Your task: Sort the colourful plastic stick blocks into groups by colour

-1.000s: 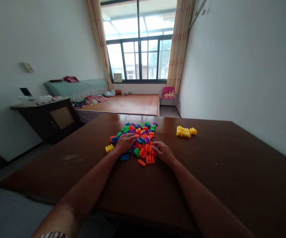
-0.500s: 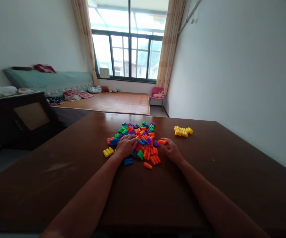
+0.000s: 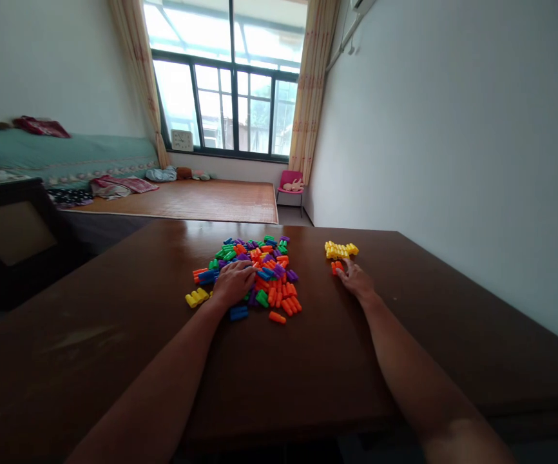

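Note:
A heap of small plastic building pieces (image 3: 273,274), bullet-shaped and joined in short rows, lies mid-table in orange, blue, green, purple and yellow. My left hand (image 3: 234,283) rests on the heap's left side, fingers stretched over the pieces; its fingertips are partly lost among them. To the right of the heap, my right hand (image 3: 357,281) has its thumb and fingers on an orange plastic piece (image 3: 336,267) at the tabletop. Just beyond that piece sits a cluster of yellow plastic pieces (image 3: 341,250). A single orange piece (image 3: 278,317) lies in front of the heap.
The brown table (image 3: 288,380) spans the foreground. A blue piece (image 3: 239,313) and yellow pieces (image 3: 196,297) lie at the heap's near left edge. Behind are a bed (image 3: 221,201), a pink chair (image 3: 291,179) and a window. A dark cabinet (image 3: 8,225) stands at left.
My right hand has carried the orange piece away from the heap, rightward to just in front of the yellow cluster. My left hand stays on the heap. The view has turned slightly right.

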The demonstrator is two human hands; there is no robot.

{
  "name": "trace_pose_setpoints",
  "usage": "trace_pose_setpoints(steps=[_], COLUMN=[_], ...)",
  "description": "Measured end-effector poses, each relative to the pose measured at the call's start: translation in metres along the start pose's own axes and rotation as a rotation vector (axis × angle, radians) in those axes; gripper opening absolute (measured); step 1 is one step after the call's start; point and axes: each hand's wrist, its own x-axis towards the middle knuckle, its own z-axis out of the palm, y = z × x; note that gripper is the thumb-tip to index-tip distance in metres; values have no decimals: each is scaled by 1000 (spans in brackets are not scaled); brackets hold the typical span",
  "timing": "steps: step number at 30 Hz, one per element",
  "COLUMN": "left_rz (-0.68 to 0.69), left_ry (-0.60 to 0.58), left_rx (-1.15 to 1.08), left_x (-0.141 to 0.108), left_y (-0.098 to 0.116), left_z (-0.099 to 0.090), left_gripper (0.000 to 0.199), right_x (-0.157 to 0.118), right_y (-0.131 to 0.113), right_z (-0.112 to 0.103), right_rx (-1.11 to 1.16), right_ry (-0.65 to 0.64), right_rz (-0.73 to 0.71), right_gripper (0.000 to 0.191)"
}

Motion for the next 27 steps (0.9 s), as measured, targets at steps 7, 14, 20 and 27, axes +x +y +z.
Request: trace_pose_setpoints(steps=[7,14,20,27], left_rz=[29,38,25,-44], left_ry=[-14,-16,-1,-37], left_rx=[-9,7,9,137], left_x=[-1,-2,-4,-5], left_y=[-6,-8,-2,7], left_z=[1,2,-2,-8], left_gripper=[29,30,32,32], right_x=[4,10,12,-11], right_y=[9,9,5,-31], right_z=[12,17,17,7], right_rx=[38,38,81,429], right_ry=[119,123,157,233], right_rz=[-175,-123,-91,-398], right_gripper=[44,43,49,43])
